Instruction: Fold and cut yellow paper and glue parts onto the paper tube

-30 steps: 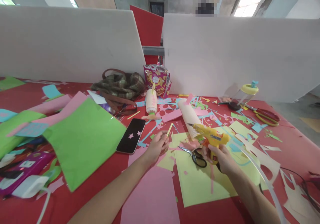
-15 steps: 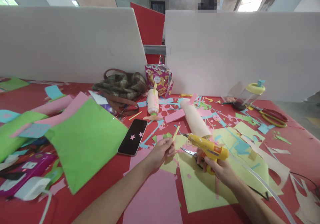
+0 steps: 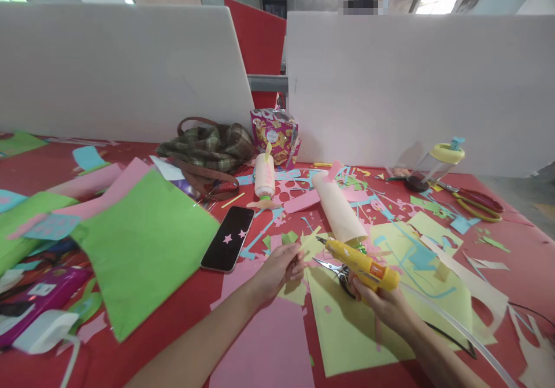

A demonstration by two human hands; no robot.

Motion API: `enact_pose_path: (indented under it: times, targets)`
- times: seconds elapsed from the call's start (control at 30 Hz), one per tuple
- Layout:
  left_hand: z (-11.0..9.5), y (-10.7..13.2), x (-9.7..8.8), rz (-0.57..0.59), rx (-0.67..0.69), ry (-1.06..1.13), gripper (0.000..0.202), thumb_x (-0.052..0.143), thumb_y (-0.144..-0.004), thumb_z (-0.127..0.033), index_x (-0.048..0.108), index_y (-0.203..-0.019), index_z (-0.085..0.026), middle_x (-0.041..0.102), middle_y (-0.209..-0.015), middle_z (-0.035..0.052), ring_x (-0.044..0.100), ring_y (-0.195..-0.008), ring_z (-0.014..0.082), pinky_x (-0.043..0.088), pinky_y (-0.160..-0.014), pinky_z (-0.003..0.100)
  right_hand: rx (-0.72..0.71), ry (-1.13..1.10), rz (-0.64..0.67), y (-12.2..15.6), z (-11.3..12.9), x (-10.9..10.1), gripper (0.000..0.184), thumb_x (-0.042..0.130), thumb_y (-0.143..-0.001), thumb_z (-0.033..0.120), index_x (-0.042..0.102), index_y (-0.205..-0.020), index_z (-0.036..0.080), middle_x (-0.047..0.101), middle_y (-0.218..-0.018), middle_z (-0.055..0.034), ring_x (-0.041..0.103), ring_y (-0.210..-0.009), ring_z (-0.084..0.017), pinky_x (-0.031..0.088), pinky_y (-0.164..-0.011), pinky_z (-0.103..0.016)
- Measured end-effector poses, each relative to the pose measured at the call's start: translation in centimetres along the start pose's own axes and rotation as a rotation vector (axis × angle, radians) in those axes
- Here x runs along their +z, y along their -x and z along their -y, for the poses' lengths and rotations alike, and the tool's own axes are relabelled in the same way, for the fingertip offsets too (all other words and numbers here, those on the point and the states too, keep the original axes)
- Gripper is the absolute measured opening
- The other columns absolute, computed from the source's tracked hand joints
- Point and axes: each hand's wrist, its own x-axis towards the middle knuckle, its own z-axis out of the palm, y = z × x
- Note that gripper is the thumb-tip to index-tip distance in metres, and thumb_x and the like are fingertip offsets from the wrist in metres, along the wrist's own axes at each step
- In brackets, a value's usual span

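Note:
A thin pale-yellow paper strip point(image 3: 311, 239) is pinched in my left hand point(image 3: 284, 265), its free end pointing up and right. My right hand point(image 3: 378, 301) is wrapped round a yellow hot glue gun point(image 3: 358, 261), whose dark nozzle points left, close to the strip; I cannot tell if they touch. Below the gun lie scissors point(image 3: 333, 265), handles partly hidden by my right hand. Just behind the gun a cream paper tube point(image 3: 340, 207) with pink paper pieces lies on its side. Under my hands are a yellow sheet point(image 3: 347, 342) and a pink sheet point(image 3: 264, 347).
A phone point(image 3: 228, 239) with pink stars on it lies beside a green sheet point(image 3: 151, 243). Behind stand a small decorated roll point(image 3: 265, 175), a snack bag point(image 3: 275, 136) and a plaid bag point(image 3: 212, 148). At right are a clear cup point(image 3: 437, 162) and red-and-yellow-handled scissors point(image 3: 479, 203). White panels point(image 3: 411, 87) border the table.
The yellow strip has tilted from nearly upright to a flatter slant towards the right. The glue gun has shifted slightly down, its nozzle now nearer the strip. The view has moved a little.

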Motion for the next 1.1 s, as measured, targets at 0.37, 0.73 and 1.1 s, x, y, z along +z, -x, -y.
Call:
enact_pose_path:
  times: [0.37, 0.73, 1.1]
  targets:
    - [0.5, 0.0, -0.1, -0.054, 0.111, -0.099, 0.030, 0.045, -0.079, -0.038, 0.038, -0.059, -0.018, 0.032, -0.047, -0.0076, 0.026, -0.041, 0.0051, 0.032, -0.051, 0.020, -0.108, 0.237, -0.215, -0.2, 0.6, 0.3, 0.019, 0.046, -0.074, 0.032, 0.046, -0.058, 0.021, 0.048, -0.050, 0.0012, 0.045, -0.046, -0.012, 0.042, -0.044, -0.022]
    - [0.3, -0.1, -0.3, -0.050, 0.076, -0.185, 0.029, 0.045, -0.078, -0.038, 0.034, -0.061, -0.019, 0.033, -0.049, -0.0070, 0.030, -0.041, 0.0058, 0.026, -0.039, 0.017, -0.121, 0.284, -0.317, -0.5, -0.1, 0.4, 0.013, 0.048, -0.071, 0.030, 0.051, -0.063, 0.020, 0.057, -0.055, -0.0009, 0.053, -0.049, -0.014, 0.047, -0.048, -0.024]
    - [0.4, -0.1, -0.3, -0.036, 0.082, -0.211, 0.027, 0.043, -0.080, -0.037, 0.035, -0.061, -0.019, 0.033, -0.049, -0.0070, 0.031, -0.041, 0.0061, 0.027, -0.040, 0.018, -0.084, 0.251, -0.303, -0.5, 1.4, 0.6, 0.012, 0.048, -0.068, 0.031, 0.049, -0.062, 0.020, 0.054, -0.052, -0.0003, 0.053, -0.047, -0.015, 0.046, -0.045, -0.024]
